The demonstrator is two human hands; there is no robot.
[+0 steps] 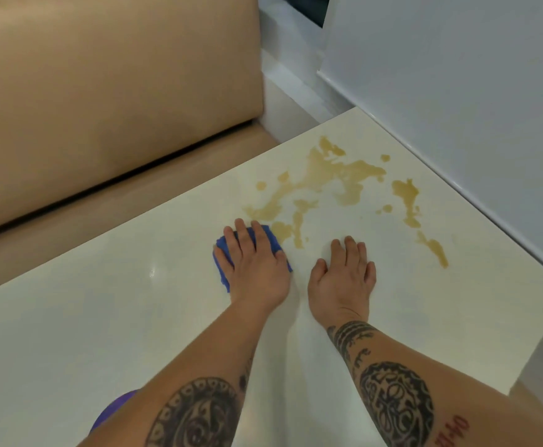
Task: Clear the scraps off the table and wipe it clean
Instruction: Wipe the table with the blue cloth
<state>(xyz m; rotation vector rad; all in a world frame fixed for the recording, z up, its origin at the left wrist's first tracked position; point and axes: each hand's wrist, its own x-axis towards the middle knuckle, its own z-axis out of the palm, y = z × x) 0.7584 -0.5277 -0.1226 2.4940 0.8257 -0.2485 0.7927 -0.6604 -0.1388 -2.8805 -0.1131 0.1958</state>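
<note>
Wiping stage is in hand; no scraps are seen. A blue cloth (222, 253) is pressed flat on the desk (102, 317) under the left hand (257, 262), fingers extended. The right hand (344, 275) rests flat, holding nothing. The brown spill (328, 175) lies just beyond the cloth; a forward sweep is judged next.

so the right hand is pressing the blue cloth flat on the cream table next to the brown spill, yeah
Not quite: in the head view it is the left hand that presses the blue cloth flat on the cream table, next to the brown spill. The right hand lies flat on bare tabletop, holding nothing.
</note>
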